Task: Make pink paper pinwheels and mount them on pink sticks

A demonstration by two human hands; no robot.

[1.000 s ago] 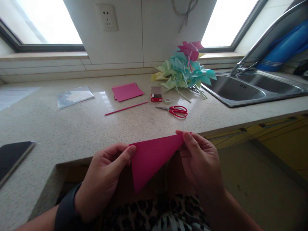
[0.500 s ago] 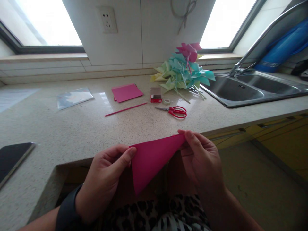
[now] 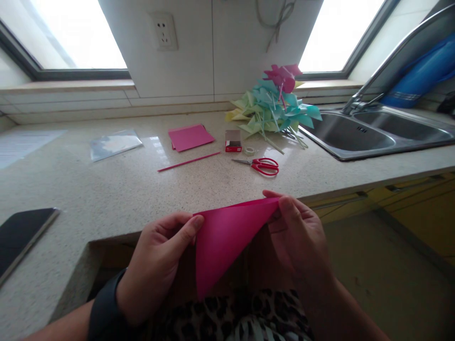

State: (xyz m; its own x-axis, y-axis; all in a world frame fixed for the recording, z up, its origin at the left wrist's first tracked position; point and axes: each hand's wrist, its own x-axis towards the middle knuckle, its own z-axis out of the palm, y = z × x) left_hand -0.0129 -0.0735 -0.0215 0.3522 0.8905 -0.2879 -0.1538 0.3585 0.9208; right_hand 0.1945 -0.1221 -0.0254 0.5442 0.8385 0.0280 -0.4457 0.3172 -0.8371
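A sheet of pink paper (image 3: pixel 227 237), folded over into a triangle, is stretched between my two hands at the counter's front edge. My left hand (image 3: pixel 165 253) pinches its upper left corner between thumb and fingers. At the far right corner, my right hand (image 3: pixel 298 232) grips the paper the same way. The upper edge gapes slightly, with the back layer showing behind the front one. Beyond my hands lie red-handled scissors (image 3: pixel 261 166), a pink stick (image 3: pixel 188 162) and a small stack of pink paper sheets (image 3: pixel 191 137).
Paper pinwheels (image 3: pixel 277 106) are piled near the sink (image 3: pixel 359 135). A small red box (image 3: pixel 233 142) and a tape roll (image 3: pixel 249 151) sit beside the scissors. On the left are a clear plastic packet (image 3: pixel 115 145), a printed sheet (image 3: pixel 28 144) and a dark flat device (image 3: pixel 24 237).
The pink paper's upper edge has parted a little, and its lower point hangs slightly lower. Both hands keep their hold. The view has shifted a little, moving the counter items rightward in the picture.
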